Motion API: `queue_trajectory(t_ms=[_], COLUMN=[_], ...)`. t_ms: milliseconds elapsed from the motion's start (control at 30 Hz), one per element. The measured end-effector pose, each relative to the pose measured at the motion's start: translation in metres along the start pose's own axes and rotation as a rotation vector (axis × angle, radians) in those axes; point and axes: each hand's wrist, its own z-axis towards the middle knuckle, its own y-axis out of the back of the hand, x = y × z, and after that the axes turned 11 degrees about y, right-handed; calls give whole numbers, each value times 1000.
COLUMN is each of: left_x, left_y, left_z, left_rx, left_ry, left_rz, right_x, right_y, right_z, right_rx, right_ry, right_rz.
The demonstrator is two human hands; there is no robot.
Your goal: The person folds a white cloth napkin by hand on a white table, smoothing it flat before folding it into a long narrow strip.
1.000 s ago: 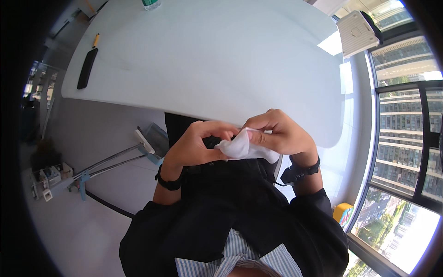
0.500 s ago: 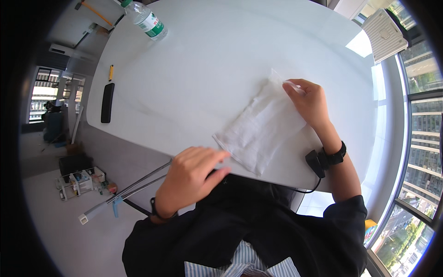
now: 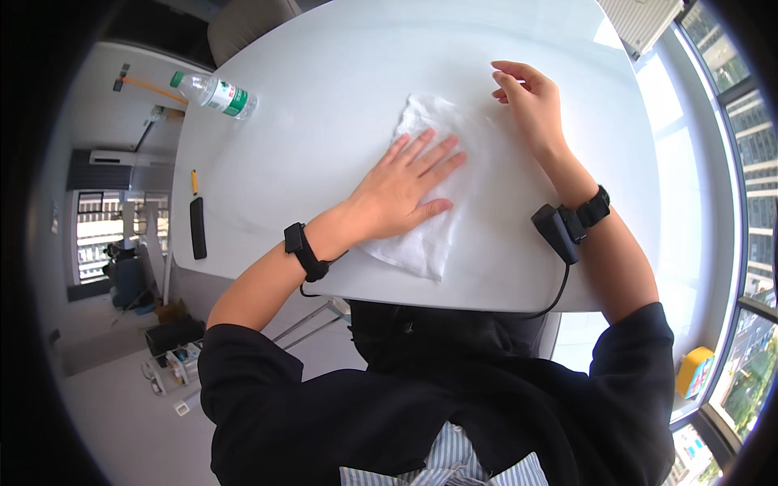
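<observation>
A thin white cloth [image 3: 425, 249] lies spread and lightly wrinkled on the table, near its front edge. On top of it my left hand [image 3: 405, 185] rests flat, fingers spread, hiding the cloth's middle. My right hand [image 3: 528, 104] is to the right of the cloth's far end, apart from it. Its fingers are loosely bent with nothing visible in them. A black band with a box-shaped device [image 3: 555, 231] and a cable is on my right wrist. My left wrist wears a black band [image 3: 301, 251] too.
The white table [image 3: 324, 89] has a rounded far edge. At its left lie a clear bottle [image 3: 219, 95] with a green cap, tipped on its side in view, a small yellow item [image 3: 194, 181] and a black oblong object [image 3: 198, 228]. A grey chair [image 3: 247, 28] stands beyond.
My left hand has moved from the table's front edge onto the cloth and flattened there. My right hand has let go of the cloth's far corner. The view has shifted.
</observation>
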Motion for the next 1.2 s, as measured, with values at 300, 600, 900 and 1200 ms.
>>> queue_trajectory(t_ms=[300, 600, 900, 1200], left_x=[142, 233, -39, -10], left_y=[-13, -11, -13, 22], left_z=[-3, -57, 3, -43], left_rx=[-80, -94, -2, 198], left_ry=[795, 933, -148, -1], left_rz=[129, 83, 9, 156], right_x=[0, 8, 3, 0], right_y=[-4, -8, -6, -10], right_z=[-3, -6, -7, -2], right_rx=[84, 115, 97, 96], right_ry=[-10, 32, 21, 20], right_rz=[-188, -339, -340, -297])
